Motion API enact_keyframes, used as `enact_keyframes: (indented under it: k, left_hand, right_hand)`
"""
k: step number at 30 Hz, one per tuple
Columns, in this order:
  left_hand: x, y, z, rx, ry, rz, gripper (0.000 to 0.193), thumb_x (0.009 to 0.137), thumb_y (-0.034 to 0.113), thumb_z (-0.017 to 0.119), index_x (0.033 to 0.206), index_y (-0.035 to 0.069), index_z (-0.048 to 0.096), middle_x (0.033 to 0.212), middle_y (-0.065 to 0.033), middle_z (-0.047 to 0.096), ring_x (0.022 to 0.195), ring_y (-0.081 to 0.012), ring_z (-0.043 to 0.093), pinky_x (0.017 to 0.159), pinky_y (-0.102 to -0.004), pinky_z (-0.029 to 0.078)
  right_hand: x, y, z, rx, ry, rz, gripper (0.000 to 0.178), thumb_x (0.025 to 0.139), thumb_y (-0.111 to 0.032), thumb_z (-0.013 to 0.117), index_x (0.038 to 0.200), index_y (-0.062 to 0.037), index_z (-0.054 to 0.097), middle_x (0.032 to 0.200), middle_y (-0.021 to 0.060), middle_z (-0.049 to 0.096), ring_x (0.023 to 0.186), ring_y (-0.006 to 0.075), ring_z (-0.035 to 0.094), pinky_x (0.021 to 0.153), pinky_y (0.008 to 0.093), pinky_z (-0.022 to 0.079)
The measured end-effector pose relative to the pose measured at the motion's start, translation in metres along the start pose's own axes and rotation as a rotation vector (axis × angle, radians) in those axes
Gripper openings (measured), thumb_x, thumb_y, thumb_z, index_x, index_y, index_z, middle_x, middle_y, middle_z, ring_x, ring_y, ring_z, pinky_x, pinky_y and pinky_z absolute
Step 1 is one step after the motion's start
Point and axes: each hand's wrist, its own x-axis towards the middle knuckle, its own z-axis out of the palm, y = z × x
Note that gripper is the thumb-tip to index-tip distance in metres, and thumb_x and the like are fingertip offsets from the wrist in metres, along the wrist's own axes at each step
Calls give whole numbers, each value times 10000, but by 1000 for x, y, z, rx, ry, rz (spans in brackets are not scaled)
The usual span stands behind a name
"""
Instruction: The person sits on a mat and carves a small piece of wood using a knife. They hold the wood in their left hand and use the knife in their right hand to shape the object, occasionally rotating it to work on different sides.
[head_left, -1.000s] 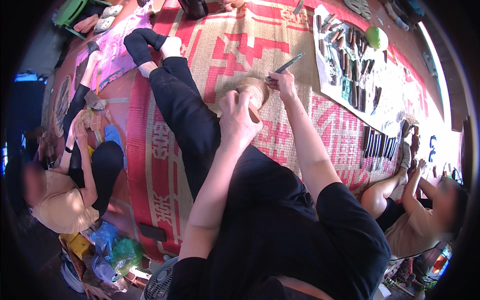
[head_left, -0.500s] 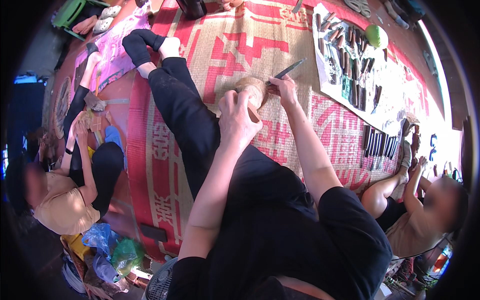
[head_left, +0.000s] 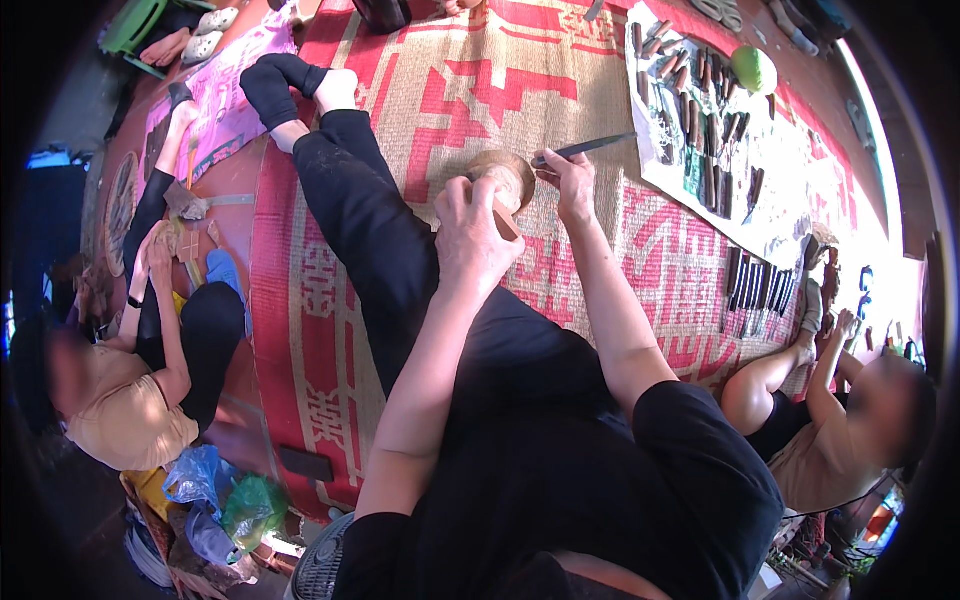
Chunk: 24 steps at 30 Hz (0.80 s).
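My left hand (head_left: 474, 240) is closed around a small brown wooden piece (head_left: 508, 226), resting against a round, pale-topped wooden block (head_left: 490, 160) on the mat. Most of that piece is hidden under my fingers. To the right of the block, my right hand (head_left: 570, 186) pinches a slim dark chisel-like tool (head_left: 592, 146) near its lower end. The tool's free end points right and slightly away from me, apart from the wood. My outstretched leg (head_left: 375, 210) in black trousers lies to the left of the block.
A red and straw woven mat (head_left: 560, 265) lies beneath. At the right, a white sheet (head_left: 655, 150) holds several wooden-handled tools (head_left: 712, 130) and a green-white ball (head_left: 754, 72). A row of dark tools (head_left: 760, 285) lies nearer. Other people sit at left (head_left: 140, 400) and right (head_left: 830, 440).
The dark tool in my right hand has swung clockwise, its free end moving right and lower, so it lies flatter. My left hand has stayed nearly still on the wooden piece.
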Motion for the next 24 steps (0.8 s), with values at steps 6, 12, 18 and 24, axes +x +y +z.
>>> enact_keyframes:
  k: [6,12,18,24]
  left_hand:
    - [1,2,-1,9,-11,-16,652,610,119,788,1163,145,443,1169,-121,409,1121,-372,443,876,-489,485]
    - [0,3,0,2,-17,-30,648,610,120,789,1158,139,443,1162,-122,412,1118,-373,444,874,-492,486]
    - [1,1,-3,0,-1,-34,641,611,115,785,1152,134,442,1159,-128,414,1113,-378,448,874,-491,484]
    - [3,3,-3,-18,0,-73,641,609,118,785,1149,134,441,1156,-131,418,1102,-380,454,874,-490,480]
  right_hand:
    - [2,-8,6,-201,-175,76,98,817,-58,679,893,-13,637,842,94,683,787,192,651,739,339,520]
    - [26,-4,-9,-154,12,111,71,820,-56,662,859,-33,607,804,90,679,706,175,661,679,314,521]
    - [5,-3,7,-176,-185,92,113,820,-94,675,901,-30,631,828,90,677,747,181,637,757,336,507]
    - [23,-3,1,-94,-88,104,96,836,-84,648,877,-15,595,802,107,666,665,201,656,638,297,535]
